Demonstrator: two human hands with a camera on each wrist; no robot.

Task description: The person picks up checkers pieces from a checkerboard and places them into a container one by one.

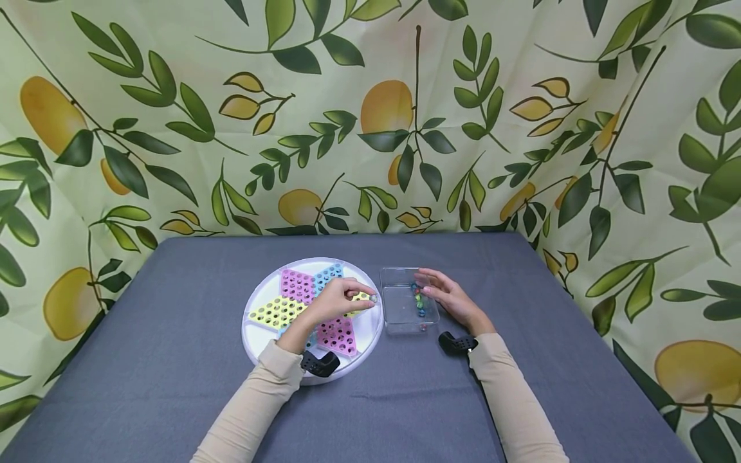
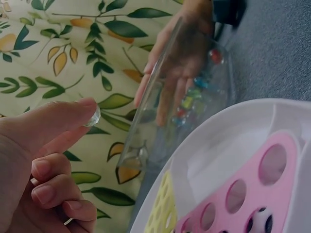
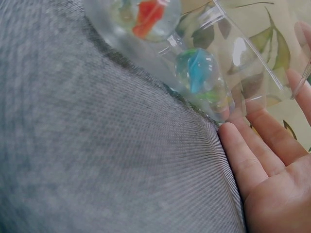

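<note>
My left hand is above the round Chinese checkers board. Its thumb and index finger pinch a clear glass marble, near the board's right rim. The board is white, with pink, yellow and blue perforated sections. To its right stands a clear plastic box with several colored marbles along its right side, among them a blue one and a red one. My right hand rests against the box's right side with fingers extended; the fingertips are right at the box's lower edge.
A grey cloth covers the table, and a leaf-and-fruit patterned curtain hangs behind it and along the sides. Both wrists wear black bands, the right one close to the box's near right corner. Dark-patterned marbles show in or beneath the pink section's holes.
</note>
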